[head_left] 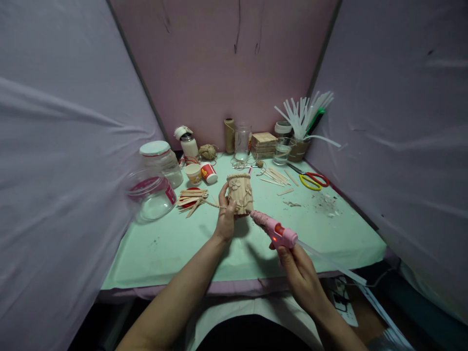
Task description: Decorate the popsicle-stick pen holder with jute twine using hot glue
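In the head view my left hand (225,219) is closed round a small cup covered with wooden sticks (240,192), held upright above the table. Braided cord rings its top rim, and pale flower shapes decorate its side. A loose length of braided cord (211,203) trails left from the cup near my thumb. My right hand (296,265) grips a pink hot glue gun (272,228) with an orange light glowing on it. The gun's nozzle is at the cup's lower right edge; whether it touches cannot be made out. A long clear glue stick (329,261) sticks out of its back.
Popsicle sticks (192,197) lie left on a red lid. Clear jars (155,197), paper cups (209,173) and twine (207,152) stand behind. Scissors (314,180), loose sticks (276,176) and a pot of glue sticks (302,146) are at right. Cloth walls enclose the table (164,263).
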Tool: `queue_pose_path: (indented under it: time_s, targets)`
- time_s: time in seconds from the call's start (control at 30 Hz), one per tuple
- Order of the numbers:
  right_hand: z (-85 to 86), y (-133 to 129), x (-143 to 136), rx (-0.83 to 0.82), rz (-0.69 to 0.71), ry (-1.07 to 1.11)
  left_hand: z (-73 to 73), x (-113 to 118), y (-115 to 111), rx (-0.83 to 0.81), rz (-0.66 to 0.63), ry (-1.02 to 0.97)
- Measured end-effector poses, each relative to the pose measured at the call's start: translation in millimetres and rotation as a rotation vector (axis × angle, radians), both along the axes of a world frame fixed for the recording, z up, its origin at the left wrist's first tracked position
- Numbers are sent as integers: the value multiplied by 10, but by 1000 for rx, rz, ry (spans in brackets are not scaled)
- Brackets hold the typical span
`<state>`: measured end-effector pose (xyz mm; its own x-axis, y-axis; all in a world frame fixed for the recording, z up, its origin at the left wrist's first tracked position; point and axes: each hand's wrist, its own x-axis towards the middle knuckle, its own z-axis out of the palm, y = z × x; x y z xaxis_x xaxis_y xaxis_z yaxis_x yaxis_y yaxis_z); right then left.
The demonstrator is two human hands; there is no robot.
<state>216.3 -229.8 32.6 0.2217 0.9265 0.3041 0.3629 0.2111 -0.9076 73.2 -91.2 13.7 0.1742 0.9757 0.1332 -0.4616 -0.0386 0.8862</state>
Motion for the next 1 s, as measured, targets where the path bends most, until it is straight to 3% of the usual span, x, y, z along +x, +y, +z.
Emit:
queue_pose_path:
  time_s: [1.0]
  targets:
    - [-56,10,53,34,-44,5,41,6,-11,-34,17,-44]
